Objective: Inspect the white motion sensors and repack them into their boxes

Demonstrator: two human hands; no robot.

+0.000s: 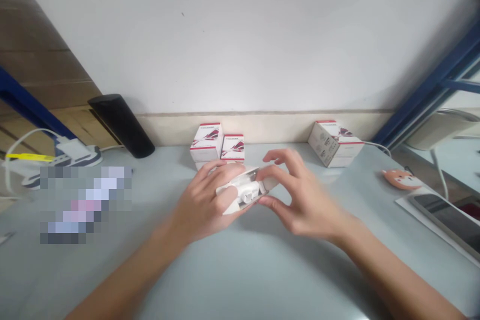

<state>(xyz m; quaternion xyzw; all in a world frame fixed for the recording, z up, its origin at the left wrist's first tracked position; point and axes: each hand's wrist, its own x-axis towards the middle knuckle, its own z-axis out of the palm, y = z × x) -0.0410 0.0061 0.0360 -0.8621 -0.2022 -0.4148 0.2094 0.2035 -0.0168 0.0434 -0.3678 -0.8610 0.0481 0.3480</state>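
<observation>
Above the middle of the table, my left hand (204, 197) is closed around a small white cardboard box (230, 207). The box lies tilted with its open end facing me. Inside it sits a white plastic item (248, 194) whose kind I cannot make out. My right hand (300, 197) has its thumb and index finger pinched on the right edge of the box, by a flap; its other fingers are curled above. Just behind my left hand stand two white, red-edged boxes, one taller-looking (205, 139) and one beside it (233, 147).
Another red-edged box (335, 145) stands at the back right against the wall. Further right lie an orange animal-shaped object (401, 179) and a phone (444, 215). To the left are a black cylinder (122, 125), a power strip (80, 156) with cables, and a blurred-out patch (86, 205).
</observation>
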